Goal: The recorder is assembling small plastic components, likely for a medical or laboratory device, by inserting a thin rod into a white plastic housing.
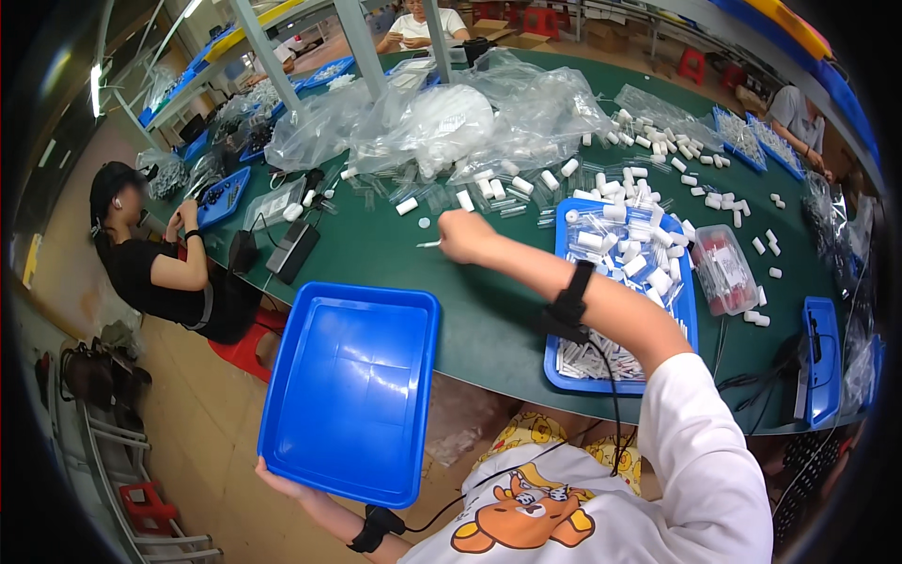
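Note:
My left hand point(279, 477) grips the lower left edge of a blue plastic tray point(352, 381), with the fingers partly hidden beneath it. The tray is tilted off the table's near edge, and its bottom is bare. Above the green table, my right hand point(462, 237) is closed, its fingertips curled down out of sight. A small white stick point(428, 245) shows at its fingers; whether they hold it I cannot tell. A clear round disc point(424, 223) lies just beyond. Right of that arm stands a second blue tray point(575, 380), filled with white caps, clear tubes and thin white sticks.
Clear plastic bags point(442, 117) and loose white-capped tubes point(498, 188) spread along the far side. A clear box with red contents point(724, 270) stands right of the filled tray. A black power strip point(293, 251) lies at left, near a seated co-worker point(155, 273).

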`<action>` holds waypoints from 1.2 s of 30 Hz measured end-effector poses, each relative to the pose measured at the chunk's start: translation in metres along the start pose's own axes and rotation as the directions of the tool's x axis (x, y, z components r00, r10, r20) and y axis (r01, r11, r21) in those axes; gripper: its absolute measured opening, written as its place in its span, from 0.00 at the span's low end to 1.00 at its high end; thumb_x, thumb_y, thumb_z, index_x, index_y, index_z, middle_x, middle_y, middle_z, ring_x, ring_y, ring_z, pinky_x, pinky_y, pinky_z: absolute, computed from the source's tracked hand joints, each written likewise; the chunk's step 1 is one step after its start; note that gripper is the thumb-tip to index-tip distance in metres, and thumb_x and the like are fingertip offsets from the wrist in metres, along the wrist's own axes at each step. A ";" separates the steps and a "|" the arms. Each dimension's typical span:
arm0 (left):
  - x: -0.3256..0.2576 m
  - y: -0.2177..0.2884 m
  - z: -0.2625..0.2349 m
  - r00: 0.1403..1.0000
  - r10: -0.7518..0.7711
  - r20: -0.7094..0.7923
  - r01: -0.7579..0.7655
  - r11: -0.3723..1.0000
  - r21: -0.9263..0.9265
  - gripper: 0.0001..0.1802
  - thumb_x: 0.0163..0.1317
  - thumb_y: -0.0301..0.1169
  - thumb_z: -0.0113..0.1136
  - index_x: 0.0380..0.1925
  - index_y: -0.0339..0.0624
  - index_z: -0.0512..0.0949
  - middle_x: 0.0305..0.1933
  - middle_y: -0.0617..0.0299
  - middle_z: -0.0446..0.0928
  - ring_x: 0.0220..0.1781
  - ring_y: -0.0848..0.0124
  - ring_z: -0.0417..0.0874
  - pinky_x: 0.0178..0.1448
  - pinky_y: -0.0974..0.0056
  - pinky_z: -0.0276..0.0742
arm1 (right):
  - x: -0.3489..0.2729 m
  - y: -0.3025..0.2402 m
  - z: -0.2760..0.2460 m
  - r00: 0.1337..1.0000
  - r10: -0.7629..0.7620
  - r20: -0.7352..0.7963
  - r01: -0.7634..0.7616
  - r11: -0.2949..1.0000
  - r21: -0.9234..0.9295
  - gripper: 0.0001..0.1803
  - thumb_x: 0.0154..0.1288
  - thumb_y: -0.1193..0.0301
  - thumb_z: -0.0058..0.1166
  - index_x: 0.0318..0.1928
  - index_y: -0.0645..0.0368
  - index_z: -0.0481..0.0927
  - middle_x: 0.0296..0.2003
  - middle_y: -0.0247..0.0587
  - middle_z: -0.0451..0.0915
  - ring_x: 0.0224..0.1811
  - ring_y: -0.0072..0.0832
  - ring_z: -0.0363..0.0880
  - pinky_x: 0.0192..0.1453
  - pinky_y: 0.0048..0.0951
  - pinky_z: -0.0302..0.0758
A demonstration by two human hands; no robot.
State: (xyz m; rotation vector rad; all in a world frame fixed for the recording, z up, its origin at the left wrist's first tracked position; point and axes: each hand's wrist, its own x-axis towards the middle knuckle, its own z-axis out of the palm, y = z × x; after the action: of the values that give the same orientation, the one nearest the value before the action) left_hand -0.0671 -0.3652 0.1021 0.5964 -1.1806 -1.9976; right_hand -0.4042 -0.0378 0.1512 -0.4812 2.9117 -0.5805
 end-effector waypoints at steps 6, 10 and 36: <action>-0.011 -0.046 0.052 0.961 -0.206 0.183 0.215 0.976 -0.032 0.27 0.67 0.47 0.38 0.51 0.36 0.73 0.53 0.55 0.76 0.54 0.64 0.75 0.59 0.60 0.70 | -0.063 0.000 -0.058 0.935 -0.349 -0.066 0.351 0.882 0.314 0.12 0.52 0.68 0.61 0.32 0.64 0.84 0.36 0.52 0.83 0.39 0.45 0.83 0.46 0.39 0.79; -0.040 -0.073 0.116 0.895 -0.349 0.276 0.356 0.934 0.028 0.25 0.71 0.46 0.40 0.54 0.38 0.70 0.55 0.57 0.74 0.57 0.65 0.74 0.64 0.61 0.66 | -0.119 -0.023 -0.068 0.891 -0.452 -0.033 0.453 0.892 0.005 0.23 0.59 0.64 0.59 0.52 0.64 0.76 0.44 0.55 0.80 0.47 0.47 0.79 0.52 0.39 0.75; -0.145 -0.127 0.003 0.608 -0.747 0.270 0.403 0.583 0.706 0.14 0.67 0.32 0.47 0.46 0.34 0.74 0.42 0.55 0.79 0.45 0.68 0.80 0.53 0.65 0.74 | -0.407 0.168 0.322 0.712 0.214 0.669 -0.516 0.805 0.292 0.13 0.54 0.63 0.56 0.36 0.56 0.86 0.37 0.46 0.84 0.39 0.36 0.82 0.46 0.38 0.74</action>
State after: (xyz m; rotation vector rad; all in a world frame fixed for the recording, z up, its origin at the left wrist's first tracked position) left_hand -0.0230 -0.2107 -0.0046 0.8507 -2.2670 -2.4692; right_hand -0.0078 0.1327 -0.1822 0.0214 2.0554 -0.8320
